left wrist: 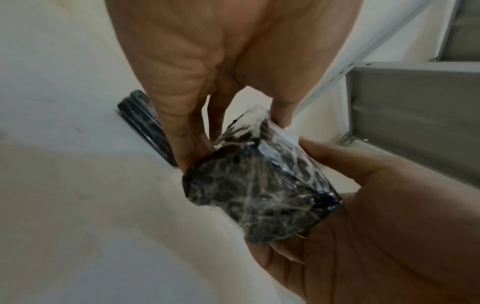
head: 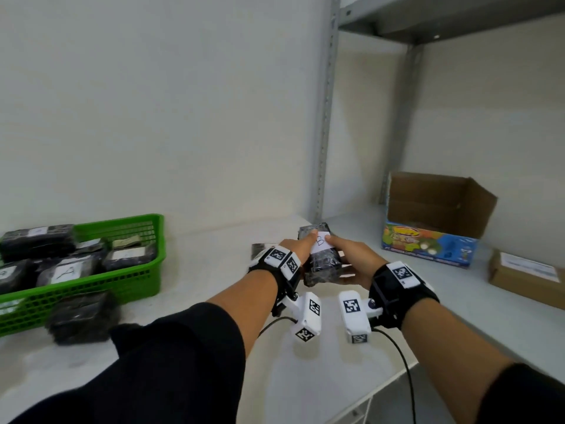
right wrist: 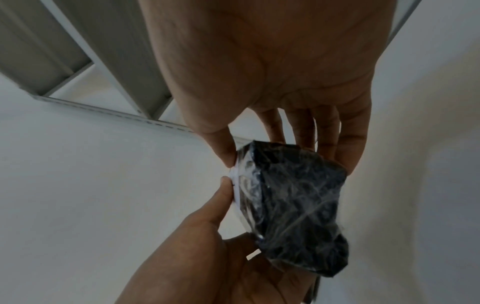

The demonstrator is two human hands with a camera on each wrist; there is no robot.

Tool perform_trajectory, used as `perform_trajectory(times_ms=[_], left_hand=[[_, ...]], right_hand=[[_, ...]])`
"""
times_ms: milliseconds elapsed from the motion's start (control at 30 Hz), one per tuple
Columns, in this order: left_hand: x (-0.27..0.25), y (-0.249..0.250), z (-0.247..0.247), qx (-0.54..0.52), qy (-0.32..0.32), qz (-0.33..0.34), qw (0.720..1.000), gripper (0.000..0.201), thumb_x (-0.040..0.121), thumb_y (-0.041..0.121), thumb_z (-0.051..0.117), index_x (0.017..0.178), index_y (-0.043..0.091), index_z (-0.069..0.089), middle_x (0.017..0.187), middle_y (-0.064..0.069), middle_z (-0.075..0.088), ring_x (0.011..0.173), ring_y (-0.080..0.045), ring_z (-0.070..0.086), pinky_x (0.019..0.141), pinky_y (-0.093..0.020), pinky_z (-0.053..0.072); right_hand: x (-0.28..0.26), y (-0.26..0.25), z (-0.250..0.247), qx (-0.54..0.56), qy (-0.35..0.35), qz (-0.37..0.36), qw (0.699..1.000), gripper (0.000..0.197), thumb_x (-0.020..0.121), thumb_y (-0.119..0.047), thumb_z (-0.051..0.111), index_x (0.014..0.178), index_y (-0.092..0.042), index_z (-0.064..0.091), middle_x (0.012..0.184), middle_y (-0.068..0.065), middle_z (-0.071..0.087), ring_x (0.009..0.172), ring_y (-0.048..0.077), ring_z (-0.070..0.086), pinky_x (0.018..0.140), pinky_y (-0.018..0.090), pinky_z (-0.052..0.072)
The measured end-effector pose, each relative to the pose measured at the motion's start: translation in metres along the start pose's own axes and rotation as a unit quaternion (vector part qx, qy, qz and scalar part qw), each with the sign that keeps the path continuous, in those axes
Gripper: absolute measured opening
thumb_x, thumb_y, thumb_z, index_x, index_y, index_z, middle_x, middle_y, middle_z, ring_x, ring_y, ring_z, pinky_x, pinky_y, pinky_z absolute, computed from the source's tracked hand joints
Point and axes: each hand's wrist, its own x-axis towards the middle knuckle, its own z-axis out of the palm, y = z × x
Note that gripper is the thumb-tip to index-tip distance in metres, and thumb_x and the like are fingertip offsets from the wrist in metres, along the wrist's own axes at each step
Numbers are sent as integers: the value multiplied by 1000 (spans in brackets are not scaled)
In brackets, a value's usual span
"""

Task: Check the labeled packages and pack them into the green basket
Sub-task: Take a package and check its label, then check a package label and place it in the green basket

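- Black film-wrapped package point(head: 322, 258), white "B" label point(head: 321, 241) facing up, being held at frame centre above the counter point(head: 214, 270); long axis running away from the viewer.
- Left hand point(head: 298, 246) and right hand point(head: 348, 255) both gripping it, thumbs pinching the label.
- Green basket point(head: 128, 283), left of frame, already holding several labeled packages.
- One package point(head: 82, 316) lying outside, just before the basket; likely still to pack.

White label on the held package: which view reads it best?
Head view: the white label faces up, handwritten "B" legible. Both wrist views show only its thin white edge beside the thumbs, mostly the package's black wrap.
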Motion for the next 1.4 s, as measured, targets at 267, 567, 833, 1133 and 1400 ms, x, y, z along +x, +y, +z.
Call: perform_trajectory(times_ms=[267, 567, 833, 1133, 1400], left_hand=[[14, 7, 24, 108, 30, -18, 994, 100, 69, 87, 34, 123, 9, 64, 121, -16, 67, 104, -32, 66, 98, -42, 49], [25, 8, 28, 229, 50, -17, 972, 79, 92, 68, 32, 133, 5, 57, 136, -20, 57, 120, -33, 57, 101, -35, 41], [30, 15, 28, 221, 26, -16, 975, 66, 96, 53, 48, 133, -1, 54, 136, -18, 57, 126, -32, 54, 99, -33, 44], [20, 14, 21, 208, 41, 4, 977, 62, 95, 57, 43, 123, 5, 62, 123, -16, 64, 110, -32, 61, 94, -35, 47], [-6, 32, -25, 187, 76, 40, 979, 30, 84, 37, 60, 71, 11, 56, 83, -9, 64, 75, -27, 61, 65, -26, 50]], right_hand=[[44, 18, -25, -21, 0, 39, 999, 30, 97, -40, 68, 105, -12, 69, 104, 14, 72, 87, 31, 73, 76, 42, 64], [64, 19, -23, -47, -3, 43, 998, 24, 98, -34, 66, 104, -11, 67, 105, 16, 72, 94, 33, 74, 82, 45, 65], [67, 20, -21, -75, 13, 52, 996, 18, 96, -26, 61, 100, -8, 62, 100, 18, 70, 105, 39, 72, 91, 55, 61], [55, 22, -20, -70, 17, 41, 997, 18, 101, -23, 60, 106, -6, 62, 95, 11, 68, 82, 27, 70, 82, 44, 62], [35, -1, -14, -285, 160, -145, 934, 52, 95, -32, 67, 141, -13, 53, 140, 13, 60, 126, 32, 58, 101, 37, 46]])
